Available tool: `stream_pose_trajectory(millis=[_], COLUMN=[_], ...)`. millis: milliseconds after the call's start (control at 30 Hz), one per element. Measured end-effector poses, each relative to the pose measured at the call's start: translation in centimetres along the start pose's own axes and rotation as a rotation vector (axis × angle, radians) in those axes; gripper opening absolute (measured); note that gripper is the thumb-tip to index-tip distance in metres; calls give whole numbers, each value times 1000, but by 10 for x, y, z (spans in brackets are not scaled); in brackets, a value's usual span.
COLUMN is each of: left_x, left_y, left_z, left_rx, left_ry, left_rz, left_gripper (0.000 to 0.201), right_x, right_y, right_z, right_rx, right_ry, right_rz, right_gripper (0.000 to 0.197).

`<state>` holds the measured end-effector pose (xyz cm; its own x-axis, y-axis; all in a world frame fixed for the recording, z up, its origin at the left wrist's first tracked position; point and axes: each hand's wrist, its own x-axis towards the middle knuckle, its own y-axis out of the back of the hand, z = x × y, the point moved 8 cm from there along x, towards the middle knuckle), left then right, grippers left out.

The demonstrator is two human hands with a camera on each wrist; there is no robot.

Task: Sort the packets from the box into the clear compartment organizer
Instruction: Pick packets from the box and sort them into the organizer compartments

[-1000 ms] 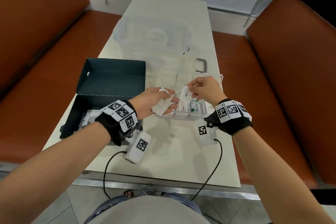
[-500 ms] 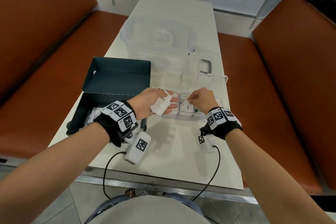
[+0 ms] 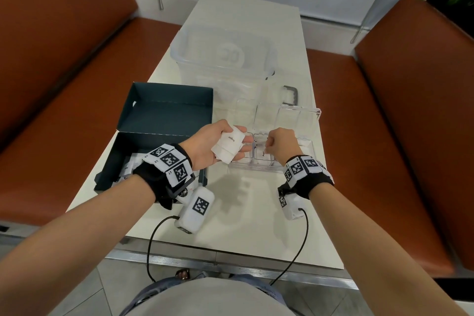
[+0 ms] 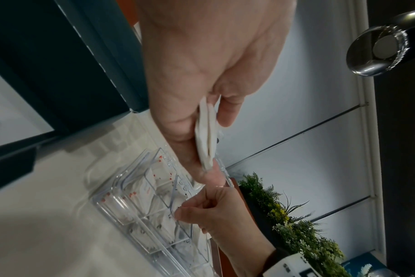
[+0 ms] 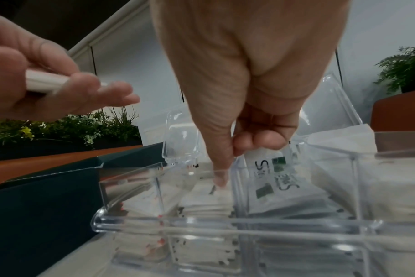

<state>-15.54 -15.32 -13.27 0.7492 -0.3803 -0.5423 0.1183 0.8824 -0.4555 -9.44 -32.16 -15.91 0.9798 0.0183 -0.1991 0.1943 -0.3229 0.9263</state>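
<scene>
My left hand (image 3: 242,140) hovers just left of the clear compartment organizer (image 3: 256,168) and grips a small stack of white sugar packets (image 3: 228,146), seen edge-on in the left wrist view (image 4: 205,135). My right hand (image 3: 268,145) is down in a middle front compartment, fingers curled. Its thumb tip (image 5: 222,178) presses on a white packet (image 3: 264,154) lying there. A green-printed packet (image 5: 277,176) stands in the compartment to the right. The dark box (image 3: 123,159) at the left holds more white packets (image 3: 130,167).
The organizer's lid (image 3: 284,120) stands open behind it. A large clear tub (image 3: 223,59) sits farther back on the pale table (image 3: 243,226). The box's lid (image 3: 166,108) lies open behind the box. Orange benches flank the table; plants stand at the right.
My right hand carried a white packet from beside my left hand down into the middle compartment and now presses it there. My left hand kept its stack and barely moved.
</scene>
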Motion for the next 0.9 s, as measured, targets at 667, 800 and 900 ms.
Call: stream_pose_trajectory(millis=[667,800,900], left_x=[17,21,27], left_y=[-46,-64,-75], left_z=[19,16,14], left_rx=[310,180,221], left_ry=[-241,-220,-242], left_rz=[44,5,9], left_gripper=[34,22,21], right_x=[-48,-53,-54], right_y=[104,110,110], right_z=[-10,21,37], right_rx=[669,916,757], right_ry=[150,55,41], right_rz=[122,168,154], right_gripper=[5,3,9])
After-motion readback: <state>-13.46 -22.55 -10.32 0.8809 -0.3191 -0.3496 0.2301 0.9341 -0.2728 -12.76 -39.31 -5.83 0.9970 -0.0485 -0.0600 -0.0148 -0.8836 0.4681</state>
